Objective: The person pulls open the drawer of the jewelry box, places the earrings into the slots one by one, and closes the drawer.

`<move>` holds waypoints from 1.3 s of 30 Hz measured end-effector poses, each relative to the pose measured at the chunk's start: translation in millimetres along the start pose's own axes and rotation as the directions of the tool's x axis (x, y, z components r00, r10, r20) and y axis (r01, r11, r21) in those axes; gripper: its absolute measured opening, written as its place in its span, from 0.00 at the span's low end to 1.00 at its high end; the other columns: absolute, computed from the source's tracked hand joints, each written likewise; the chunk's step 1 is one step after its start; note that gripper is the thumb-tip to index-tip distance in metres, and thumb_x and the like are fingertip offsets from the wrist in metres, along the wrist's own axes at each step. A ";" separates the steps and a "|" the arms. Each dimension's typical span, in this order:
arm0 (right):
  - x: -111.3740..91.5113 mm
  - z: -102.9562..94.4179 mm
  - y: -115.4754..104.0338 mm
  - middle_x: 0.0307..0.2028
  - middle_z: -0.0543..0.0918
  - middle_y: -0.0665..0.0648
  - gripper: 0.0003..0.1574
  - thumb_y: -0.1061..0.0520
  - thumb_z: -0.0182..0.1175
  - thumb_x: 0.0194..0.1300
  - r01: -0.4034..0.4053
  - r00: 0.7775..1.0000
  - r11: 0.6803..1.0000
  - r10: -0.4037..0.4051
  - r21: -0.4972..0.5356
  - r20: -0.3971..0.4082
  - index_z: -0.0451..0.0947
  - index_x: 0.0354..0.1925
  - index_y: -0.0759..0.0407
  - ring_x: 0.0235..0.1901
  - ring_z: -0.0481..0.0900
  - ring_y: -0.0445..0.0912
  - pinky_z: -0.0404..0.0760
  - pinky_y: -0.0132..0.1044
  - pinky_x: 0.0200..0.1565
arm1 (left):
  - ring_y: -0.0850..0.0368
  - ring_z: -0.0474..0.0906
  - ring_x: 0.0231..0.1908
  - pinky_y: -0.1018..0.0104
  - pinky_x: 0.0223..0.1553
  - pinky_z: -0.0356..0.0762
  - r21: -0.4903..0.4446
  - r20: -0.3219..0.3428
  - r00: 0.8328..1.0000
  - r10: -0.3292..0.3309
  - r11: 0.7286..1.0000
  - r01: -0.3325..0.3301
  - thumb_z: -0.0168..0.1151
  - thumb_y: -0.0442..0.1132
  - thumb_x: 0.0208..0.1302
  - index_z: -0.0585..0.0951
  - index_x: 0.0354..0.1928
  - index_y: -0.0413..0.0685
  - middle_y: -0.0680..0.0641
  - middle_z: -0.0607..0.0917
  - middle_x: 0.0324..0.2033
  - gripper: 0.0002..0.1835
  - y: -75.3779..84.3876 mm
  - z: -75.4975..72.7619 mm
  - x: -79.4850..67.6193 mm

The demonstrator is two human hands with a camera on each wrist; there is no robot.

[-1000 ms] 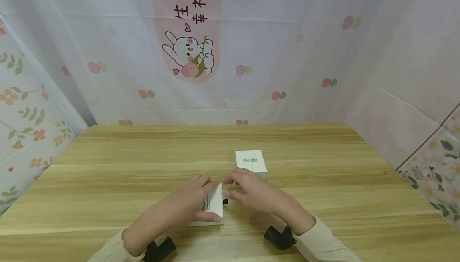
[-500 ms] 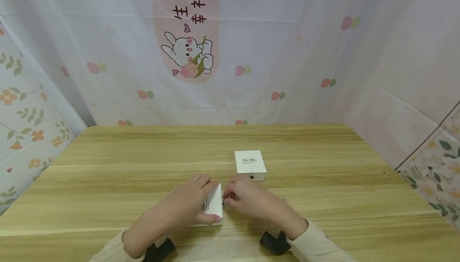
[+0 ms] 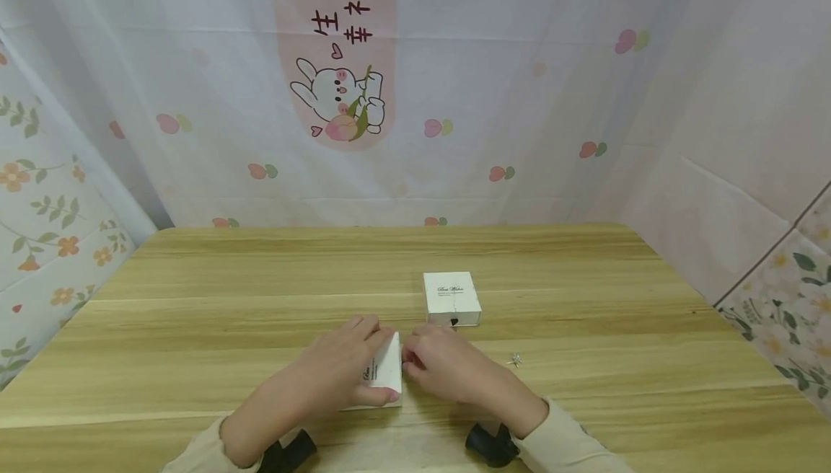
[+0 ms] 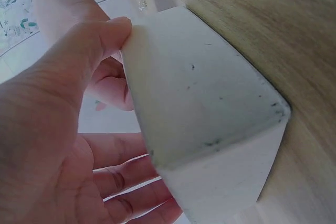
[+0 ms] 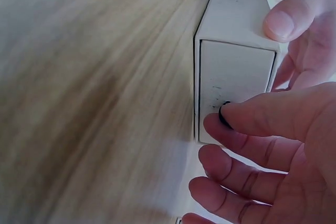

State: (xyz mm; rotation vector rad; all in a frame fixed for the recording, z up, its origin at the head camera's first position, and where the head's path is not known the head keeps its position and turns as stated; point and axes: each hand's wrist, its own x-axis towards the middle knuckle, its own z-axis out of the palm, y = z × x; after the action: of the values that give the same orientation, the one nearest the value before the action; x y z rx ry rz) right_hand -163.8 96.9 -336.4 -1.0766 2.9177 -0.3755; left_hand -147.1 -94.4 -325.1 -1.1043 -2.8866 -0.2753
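Nearby, the left hand [image 3: 327, 365] grips a white, sharp-edged box [image 3: 389, 365] toward the near edge of the tabletop [image 3: 195, 307].
The right hand [image 3: 444, 363] pinches its black tab [image 5: 223, 118]; beside that wrist lies a spiky silvery piece [image 3: 516, 360]; beyond, a matching box [image 3: 449, 294].

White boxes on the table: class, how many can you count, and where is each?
2. The left hand grips the nearer box, whose black tab the right hand pinches; the farther box sits just beyond the right hand.
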 end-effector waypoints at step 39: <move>-1.0 1.0 -2.0 0.22 0.72 0.43 0.11 0.56 0.58 0.60 0.049 0.998 0.996 -0.053 -0.078 -0.042 0.71 0.22 0.52 0.26 0.68 0.37 0.66 0.31 0.31 | 0.55 0.71 0.48 0.60 0.50 0.74 0.121 -0.131 0.991 0.034 0.993 -0.018 0.60 0.66 0.51 0.76 0.54 0.42 0.48 0.76 0.48 0.38 4.4 12.2 4.4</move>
State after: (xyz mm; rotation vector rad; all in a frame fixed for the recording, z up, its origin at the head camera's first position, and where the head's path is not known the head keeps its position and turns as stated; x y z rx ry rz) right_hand -161.7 95.9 -337.0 -1.1697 2.9711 -0.2935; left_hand -147.1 -86.1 -336.0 -1.0609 -2.7306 -0.1659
